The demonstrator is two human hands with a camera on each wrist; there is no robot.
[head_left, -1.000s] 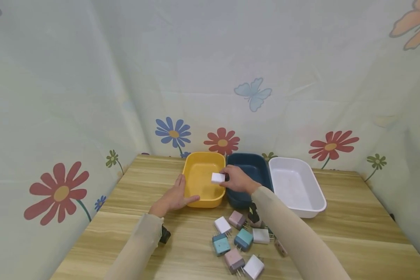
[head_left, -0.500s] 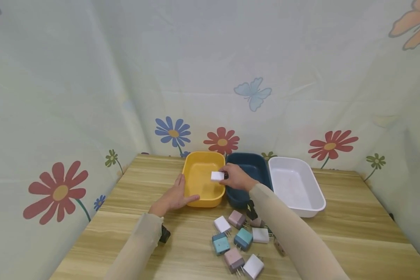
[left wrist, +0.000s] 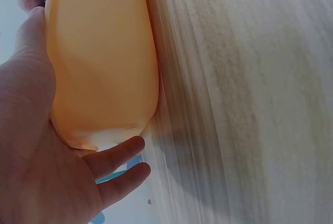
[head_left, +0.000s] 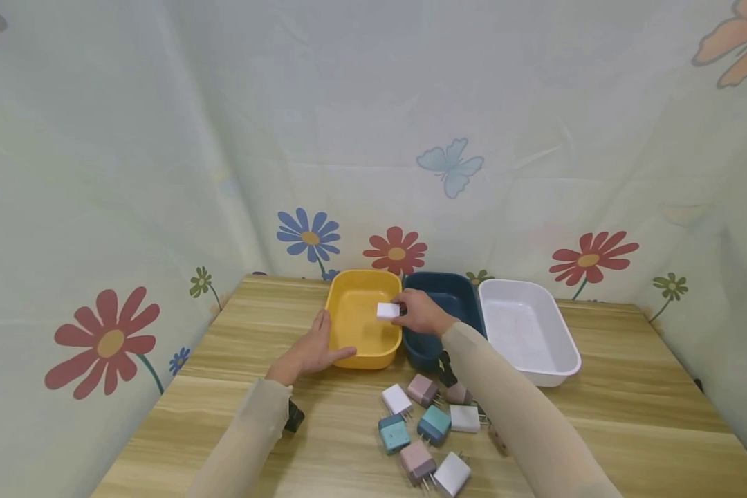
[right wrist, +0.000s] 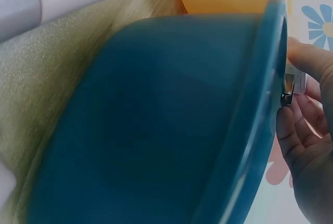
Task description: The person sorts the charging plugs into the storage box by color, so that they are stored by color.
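My right hand [head_left: 425, 312] pinches a white plug-in charger [head_left: 388, 311] between thumb and fingers, over the right side of the yellow bin [head_left: 364, 362]. In the right wrist view the charger's metal prongs [right wrist: 287, 88] show at the fingertips, just past the rim of the dark blue bin [right wrist: 156, 120]. My left hand [head_left: 311, 348] rests against the yellow bin's near left corner, its thumb along the front rim and its fingers straight along the outer side. The left wrist view shows that hand [left wrist: 47, 167] beside the bin's wall [left wrist: 104, 52], two fingers extended past the end.
A white bin [head_left: 529, 332] stands right of the blue one, all three in a row at the back. Several chargers lie on the wooden table [head_left: 324, 443] before them: white [head_left: 396, 400], teal [head_left: 434, 424] and pink [head_left: 417, 461]. My right forearm overlaps some of them.
Hardly anything moves. My right hand stays over the yellow bin with the white charger, and my left hand keeps its place on the bin; the head view shifts very slightly.
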